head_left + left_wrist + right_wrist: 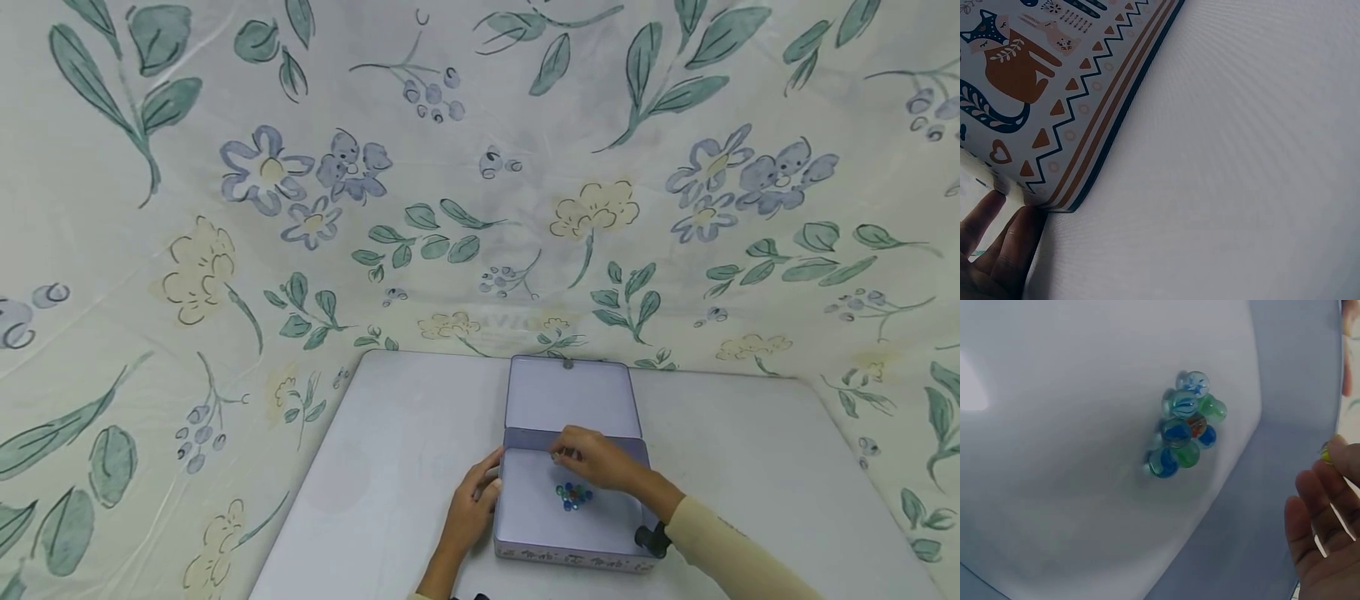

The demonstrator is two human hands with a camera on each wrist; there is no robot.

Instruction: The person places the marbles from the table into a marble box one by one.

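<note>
An open tin box with a pale inside holds a cluster of glass marbles, blue, green, clear and one brownish, in the right wrist view. Between thumb and index finger, my right hand pinches a small yellow marble above the back part of the box. The other fingers of that hand stay extended. My left hand rests against the box's left side, its fingers touching the outside wall. Close to those fingers, the left wrist view has a printed panel with a fox and zigzag border.
The hinged lid leans back behind the box, with a small clasp at its top edge. Under everything is a white table. A floral curtain hangs behind it and at both sides.
</note>
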